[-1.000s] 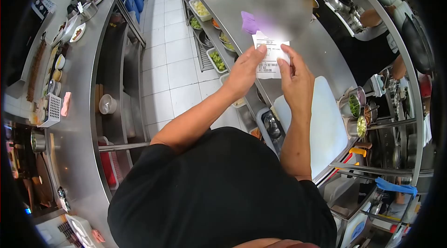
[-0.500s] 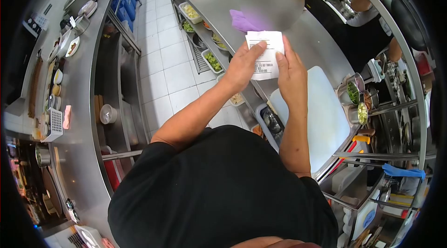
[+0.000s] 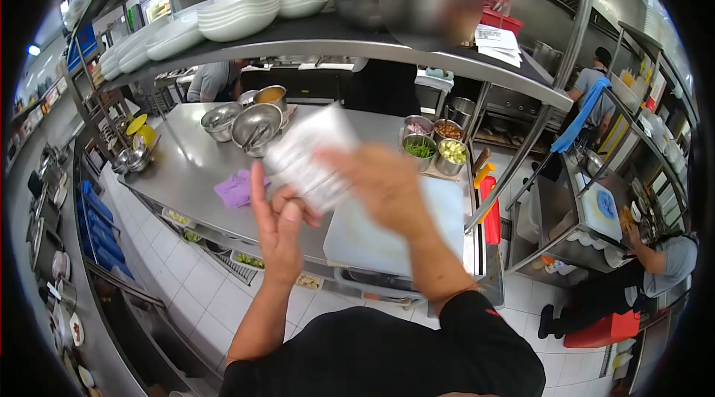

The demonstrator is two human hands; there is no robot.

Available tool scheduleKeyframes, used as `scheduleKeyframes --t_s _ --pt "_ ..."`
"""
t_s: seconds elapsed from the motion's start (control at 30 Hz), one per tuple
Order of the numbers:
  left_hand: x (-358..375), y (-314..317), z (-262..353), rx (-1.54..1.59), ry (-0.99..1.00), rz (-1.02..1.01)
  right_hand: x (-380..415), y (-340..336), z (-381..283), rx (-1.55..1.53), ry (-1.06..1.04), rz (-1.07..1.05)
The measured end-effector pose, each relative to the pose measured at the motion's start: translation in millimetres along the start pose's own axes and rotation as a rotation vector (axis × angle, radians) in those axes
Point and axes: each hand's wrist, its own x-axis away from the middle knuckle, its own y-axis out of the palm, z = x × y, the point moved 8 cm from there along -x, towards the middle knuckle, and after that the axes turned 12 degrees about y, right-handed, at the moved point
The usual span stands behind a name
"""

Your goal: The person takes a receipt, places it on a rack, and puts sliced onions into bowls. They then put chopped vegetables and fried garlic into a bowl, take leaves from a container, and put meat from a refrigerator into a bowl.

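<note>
Beneath the raised slip, a steel counter (image 3: 186,166) carries a white cutting board (image 3: 387,237). The right hand (image 3: 380,181) pinches the blurred paper slip (image 3: 313,155) up to eye level for reading; the left hand (image 3: 277,229), just below, is open-fingered.

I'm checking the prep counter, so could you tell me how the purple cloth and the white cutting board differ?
The purple cloth is small, soft and crumpled; the white cutting board is large, rigid and flat. The cloth lies left of the hands, while the board sits behind the right hand, near the counter's front edge. Both rest on the steel counter.
</note>
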Motion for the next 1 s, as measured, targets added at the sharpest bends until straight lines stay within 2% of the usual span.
scheduleKeyframes --t_s 0.03,0.07,0.1,0.13,0.17,0.2,0.27,0.3,0.37,0.47,0.6,0.7,0.9,1.0 --pt "-0.7 12.0 4.4 -0.004 0.012 -0.054 -13.0 -43.2 -19.4 0.374 -0.203 0.260" --pt "3.0 19.5 3.2 -0.027 -0.006 -0.087 -32.6 -90.4 -14.5 0.222 -0.247 0.411" --pt "7.2 24.3 1.5 -0.053 -0.025 -0.121 -53.0 -133.9 -8.2 0.138 -0.145 0.569" --pt "11.8 26.3 -4.7 -0.050 -0.077 -0.162 -73.7 -175.4 -11.0 0.246 0.087 0.638" --pt "18.9 26.3 -13.7 -0.047 -0.130 -0.201 -100.2 -217.0 6.0 0.214 -0.041 0.680" --pt "26.2 27.3 -22.8 -0.042 -0.182 -0.239 -124.5 -257.3 24.5 0.382 -0.030 0.752" --pt "38.0 28.9 -35.5 -0.045 -0.239 -0.269 -170.6 -313.9 84.1 0.253 0.217 0.679" --pt "44.8 28.9 -40.8 -0.047 -0.268 -0.280 -187.9 -326.9 112.6 0.230 0.276 0.604" --pt "57.3 27.9 -47.6 -0.085 -0.308 -0.330 -210.7 -333.1 162.1 0.181 0.391 0.456" --pt "77.0 20.7 -58.9 -0.074 -0.401 -0.324 -207.8 -316.6 174.3 0.038 0.479 0.350" --pt "99.9 7.8 -79.1 -0.041 -0.546 -0.265 -218.2 -319.1 167.3 0.113 0.464 0.251" --pt "106.3 8.4 -84.8 -0.020 -0.560 -0.248 -223.0 -320.0 179.5 0.128 0.498 0.242" --pt "121.6 9.7 -97.5 0.031 -0.599 -0.260 -200.5 -308.9 182.9 -0.237 0.578 0.375" --pt "124.0 12.5 -94.1 0.030 -0.661 -0.275 -198.0 -304.7 179.2 -0.244 0.635 0.366"
